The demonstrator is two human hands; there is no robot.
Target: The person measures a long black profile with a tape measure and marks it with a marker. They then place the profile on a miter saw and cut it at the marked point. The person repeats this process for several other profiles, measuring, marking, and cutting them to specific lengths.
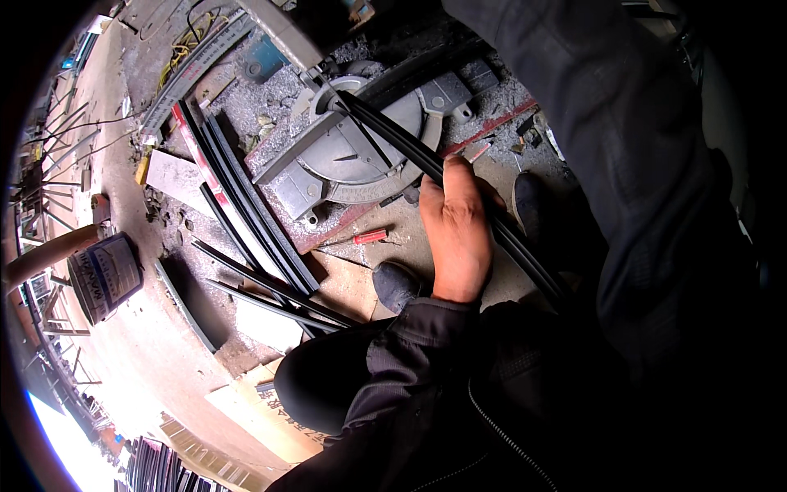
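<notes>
My left hand (456, 231) is closed around a bundle of long thin black strips (392, 131). The strips run from the round grey turntable of a mitre saw (348, 156) on the floor, under my palm, and down to the right past my leg. My right arm in a dark sleeve (607, 123) reaches up past the top of the picture, and its hand is out of sight. My dark shoes (397, 284) stand just in front of the saw base.
More black profiles (246, 197) lie in a pile left of the saw, beside a red-handled screwdriver (361, 239). A dark paint can (106, 275) stands at the left. Cardboard (266, 414) lies near my knee. Metal shavings and a yellow cable (184, 51) cover the floor.
</notes>
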